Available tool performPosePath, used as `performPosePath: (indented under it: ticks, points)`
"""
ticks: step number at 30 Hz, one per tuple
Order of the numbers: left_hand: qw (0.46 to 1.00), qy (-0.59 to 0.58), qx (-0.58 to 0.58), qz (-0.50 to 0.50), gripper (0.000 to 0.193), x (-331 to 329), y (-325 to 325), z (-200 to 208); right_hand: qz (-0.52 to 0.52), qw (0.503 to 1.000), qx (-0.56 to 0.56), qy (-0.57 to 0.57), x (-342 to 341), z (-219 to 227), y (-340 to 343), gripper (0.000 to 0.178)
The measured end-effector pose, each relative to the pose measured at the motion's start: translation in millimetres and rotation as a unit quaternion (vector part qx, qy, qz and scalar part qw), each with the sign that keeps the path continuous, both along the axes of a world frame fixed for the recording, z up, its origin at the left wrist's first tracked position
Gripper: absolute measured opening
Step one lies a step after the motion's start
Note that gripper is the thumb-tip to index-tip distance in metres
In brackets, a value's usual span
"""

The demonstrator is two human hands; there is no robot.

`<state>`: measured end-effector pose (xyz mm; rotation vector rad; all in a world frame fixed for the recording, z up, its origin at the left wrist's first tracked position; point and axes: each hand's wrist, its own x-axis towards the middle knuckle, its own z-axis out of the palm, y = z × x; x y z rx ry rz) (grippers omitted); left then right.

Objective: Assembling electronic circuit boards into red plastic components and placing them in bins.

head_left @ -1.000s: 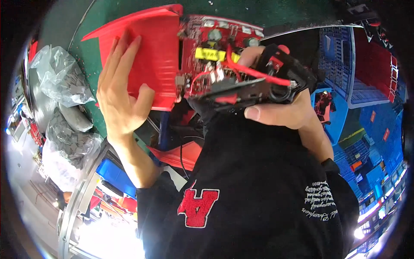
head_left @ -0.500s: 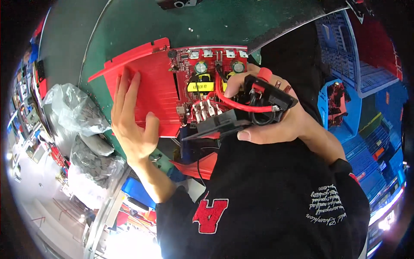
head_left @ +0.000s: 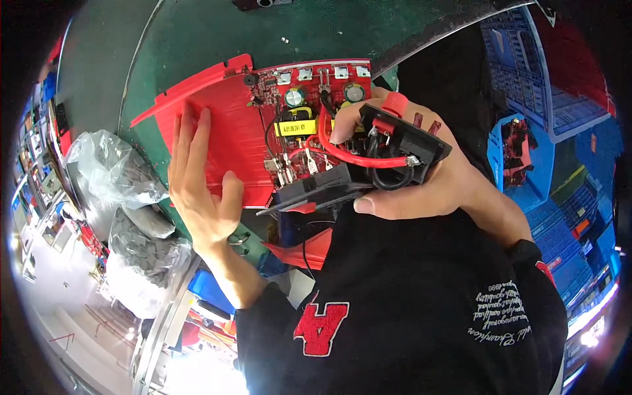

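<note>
A red metal housing (head_left: 238, 125) lies on the green table, and my left hand (head_left: 201, 181) rests flat on it with fingers stretched out. At its right side sits a red circuit board (head_left: 266, 99) with capacitors, a yellow-taped transformer (head_left: 296, 128) and metal tabs along the far edge. My right hand (head_left: 421, 191) grips a black end panel (head_left: 421, 141), which carries a red terminal and is joined to the board by thick red and black wires (head_left: 342, 155). A second flat black panel (head_left: 316, 187) stands along the board's near edge, by my right thumb.
Clear plastic bags (head_left: 115, 168) of dark parts lie left of the housing. On the right are a blue bin (head_left: 520, 164) with red boards inside and blue crates (head_left: 520, 72). Another red sheet piece (head_left: 306, 249) shows below the table's near edge.
My right hand has moved slightly left with the end panel and circuit board, so the board overlaps more of the red housing. My left hand has hardly moved.
</note>
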<state>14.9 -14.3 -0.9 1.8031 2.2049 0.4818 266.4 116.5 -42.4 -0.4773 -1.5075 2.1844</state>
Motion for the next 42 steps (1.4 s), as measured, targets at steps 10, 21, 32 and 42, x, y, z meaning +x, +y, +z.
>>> performPosePath:
  ticks: [10, 21, 32, 42]
  points:
    - [1.0, 0.026, -0.009, -0.016, 0.075, 0, 1, 2, 0.0, 1.0, -0.007, -0.012, 1, 4, 0, 0.055]
    - [1.0, 0.017, -0.008, -0.011, 0.074, -1, -1, 1, 0.01, 1.0, -0.001, -0.011, 0, 2, 3, 0.053]
    - [1.0, 0.024, -0.017, -0.011, 0.073, 1, -2, -1, 0.029, 0.999, -0.032, 0.014, -7, 3, 3, 0.055]
    - [0.993, 0.06, 0.094, 0.029, 0.049, -8, -15, -11, -0.029, 0.978, 0.155, -0.138, -32, 31, -8, 0.051]
